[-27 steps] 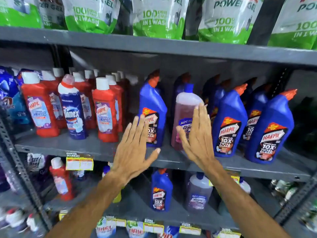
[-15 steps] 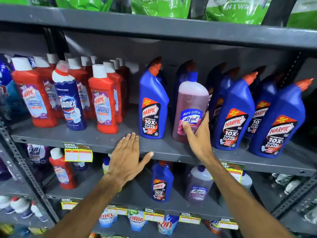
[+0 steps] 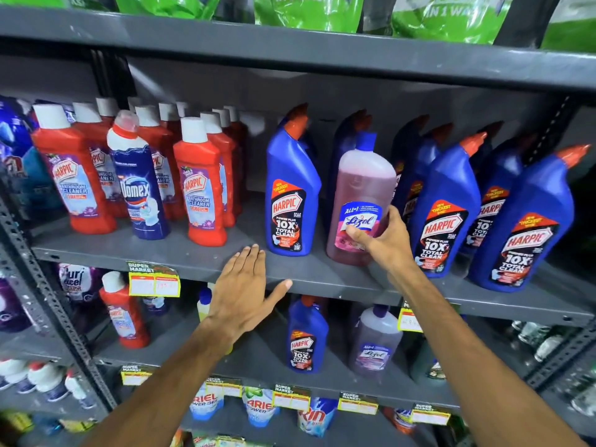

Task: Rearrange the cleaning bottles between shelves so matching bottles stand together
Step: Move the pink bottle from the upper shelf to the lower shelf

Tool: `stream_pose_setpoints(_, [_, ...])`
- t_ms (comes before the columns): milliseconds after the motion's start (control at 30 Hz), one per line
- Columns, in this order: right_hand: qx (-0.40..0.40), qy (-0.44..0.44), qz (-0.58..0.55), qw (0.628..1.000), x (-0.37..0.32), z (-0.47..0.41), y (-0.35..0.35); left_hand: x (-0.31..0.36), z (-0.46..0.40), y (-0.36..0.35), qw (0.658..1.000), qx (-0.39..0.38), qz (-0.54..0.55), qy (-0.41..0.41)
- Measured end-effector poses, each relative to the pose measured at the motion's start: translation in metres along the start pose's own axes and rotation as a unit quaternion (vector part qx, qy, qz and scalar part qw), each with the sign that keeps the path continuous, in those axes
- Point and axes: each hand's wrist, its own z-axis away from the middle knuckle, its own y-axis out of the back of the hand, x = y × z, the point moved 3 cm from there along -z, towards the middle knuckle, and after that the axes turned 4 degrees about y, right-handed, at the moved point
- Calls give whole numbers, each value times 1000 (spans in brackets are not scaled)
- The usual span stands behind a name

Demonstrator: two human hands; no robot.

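Observation:
A pink Lizol bottle (image 3: pixel 362 188) stands on the middle shelf (image 3: pixel 193 256) among several blue Harpic bottles (image 3: pixel 292 195). My right hand (image 3: pixel 383 240) is closed around its lower label. Flat and open, my left hand (image 3: pixel 245 285) hovers at the shelf's front edge, holding nothing. To the left stand several red Harpic bathroom cleaner bottles (image 3: pixel 201 185) with a dark blue Domex bottle (image 3: pixel 138 185) among them. On the shelf below are a red Harpic bottle (image 3: pixel 124 314), a small blue Harpic bottle (image 3: pixel 306 337) and a pale purple Lizol bottle (image 3: pixel 374 343).
Green detergent pouches (image 3: pixel 306 11) hang over the top shelf. Price tags (image 3: pixel 153 279) line the shelf edges. Ariel pouches (image 3: pixel 206 404) sit lower down. A perforated metal upright (image 3: pixel 48 301) runs down the left side. More blue Harpic bottles (image 3: pixel 522 221) crowd the right end.
My right hand has dropped from flat in front of the pink Lizol bottle and closed on its label. My left hand sank to the shelf edge. The camera came closer.

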Motion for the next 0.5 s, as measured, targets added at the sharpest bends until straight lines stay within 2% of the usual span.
stream_pose_setpoints(233, [64,20,67,995,-23,33,17,-2,-1,-1,1000,-19,4,-13])
stream_pose_setpoints(400, [64,31,74,995,-39,84,38,4,36,-5,995,72,28,-60])
stream_pose_setpoints(500, [73,28,83,993,-42,112,50,8,68,-15,991,95,51,-82])
